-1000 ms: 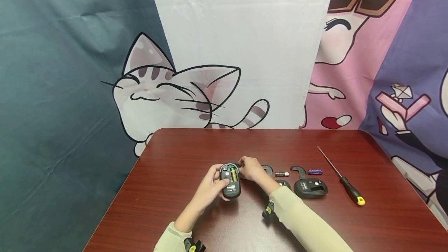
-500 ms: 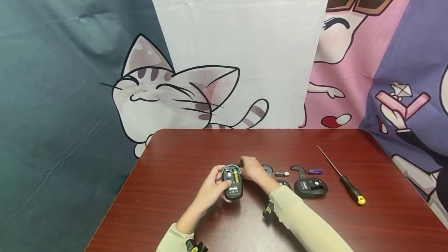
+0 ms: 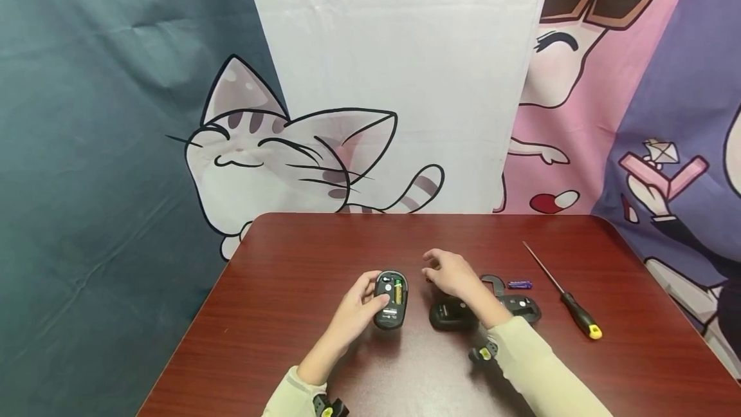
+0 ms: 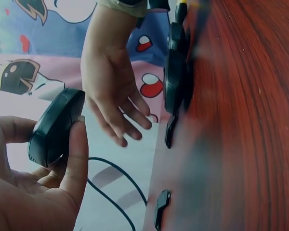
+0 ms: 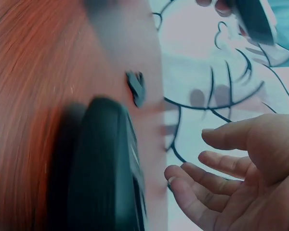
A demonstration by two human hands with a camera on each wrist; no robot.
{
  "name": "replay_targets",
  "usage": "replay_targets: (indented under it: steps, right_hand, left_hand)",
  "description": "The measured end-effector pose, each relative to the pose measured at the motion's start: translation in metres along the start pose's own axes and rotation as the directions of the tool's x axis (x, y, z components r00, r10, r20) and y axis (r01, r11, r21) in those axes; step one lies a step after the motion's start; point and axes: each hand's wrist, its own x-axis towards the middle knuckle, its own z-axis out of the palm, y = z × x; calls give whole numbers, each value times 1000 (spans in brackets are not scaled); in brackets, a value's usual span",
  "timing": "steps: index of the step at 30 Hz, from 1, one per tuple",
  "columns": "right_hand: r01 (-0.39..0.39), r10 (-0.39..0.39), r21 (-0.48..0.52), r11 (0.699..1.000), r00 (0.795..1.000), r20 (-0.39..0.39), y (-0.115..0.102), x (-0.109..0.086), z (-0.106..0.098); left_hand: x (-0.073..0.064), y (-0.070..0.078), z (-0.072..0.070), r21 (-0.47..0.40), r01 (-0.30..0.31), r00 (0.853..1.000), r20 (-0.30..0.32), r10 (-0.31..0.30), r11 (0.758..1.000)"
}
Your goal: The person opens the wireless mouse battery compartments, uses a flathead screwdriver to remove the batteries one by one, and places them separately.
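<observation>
My left hand (image 3: 356, 304) grips a black computer mouse (image 3: 390, 309) above the table, thumb on its underside, which faces me. A green and gold battery (image 3: 398, 291) sits in its uncovered bay. In the left wrist view the same mouse (image 4: 55, 127) is seen from the side between thumb and fingers. My right hand (image 3: 451, 272) hovers over the table to the right, holding nothing, fingers loosely bent in the right wrist view. Below it lies a second mouse (image 3: 448, 315). A small dark cover piece (image 5: 136, 89) lies on the table apart from my right hand.
A third mouse (image 3: 525, 307) lies bottom up to the right, partly behind my right forearm. Behind it are a dark battery cover (image 3: 493, 284) and a blue battery (image 3: 519, 285). A screwdriver (image 3: 581, 315) lies farther right. A printed cloth (image 3: 405, 82) hangs behind the table (image 3: 301, 237).
My right hand has left the mouse's side and moved right, covering the small cover and battery seen there before. The held mouse has shifted slightly right. The second mouse shows more fully.
</observation>
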Motion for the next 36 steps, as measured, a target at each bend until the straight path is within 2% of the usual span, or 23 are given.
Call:
replay_targets:
  steps: [7,13,18,25,36]
  right_hand:
    - [-21,22,31,999,999,-26,20,-21,-27]
    - [-9,9,4,1000,997,-73,35,-38,-42]
    - [-11,9,-12,1000,993,-117,46,-52,-54]
    - [-19,10,-52,998,986,-168,61,-70,-69]
    - [-115,101,-66,991,977,-187,96,-96,-93]
  left_hand:
    - [1,3,8,20,-41,999,17,40,999]
    - [3,6,14,49,-36,999,18,35,998]
    - [5,7,18,18,-27,999,43,26,999]
    - [9,8,22,-70,-40,996,72,45,997]
    - [11,11,26,-55,-52,993,101,58,997]
